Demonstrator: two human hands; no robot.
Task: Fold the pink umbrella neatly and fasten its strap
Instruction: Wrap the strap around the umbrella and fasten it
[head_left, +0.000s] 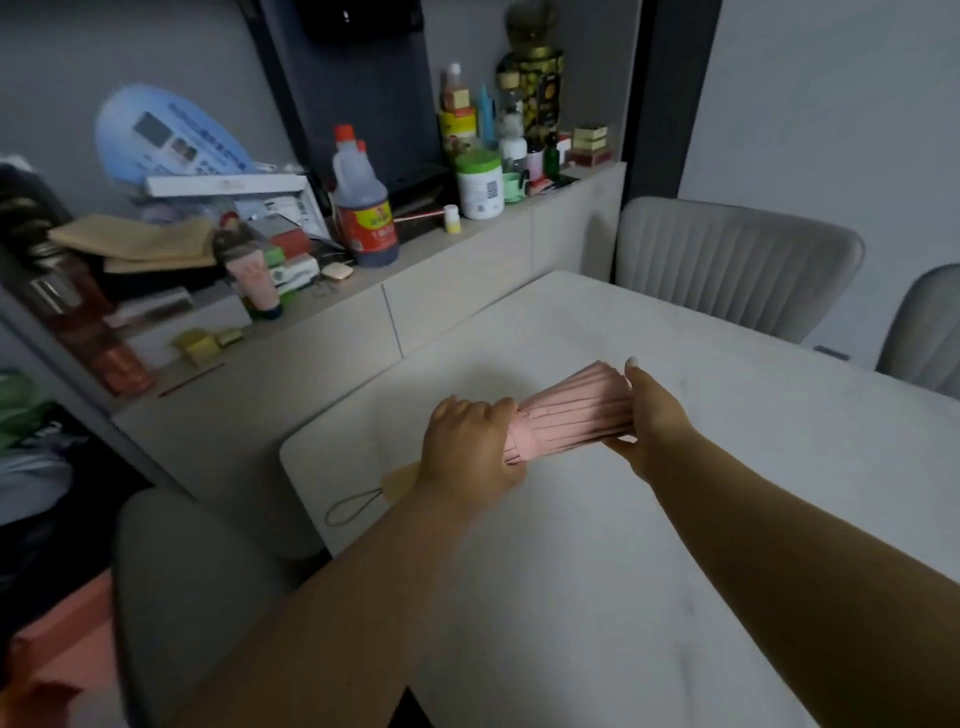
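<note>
1. Umbrella (576, 410), pink and gathered into a pleated roll, is held just above the pale worktop (597, 597), near its 9 o'clock edge.
2. Left hand (470, 447) grips the handle end, fingers curled round it; a wrist loop (353, 506) hangs past the worktop's rounded corner.
3. Right hand (657, 415) grips the far end of the roll.
4. Bare worktop spreads from 3 to 6 o'clock; grey chairs (737, 260) stand at 1 o'clock.

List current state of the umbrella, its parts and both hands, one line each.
umbrella: collapsed, canopy gathered in pleats, held over the table
left hand: gripping the umbrella at its handle end
right hand: wrapped round the canopy's far end
handle: mostly hidden behind the left hand
wrist loop: hanging loose
strap: cannot tell if fastened
</note>
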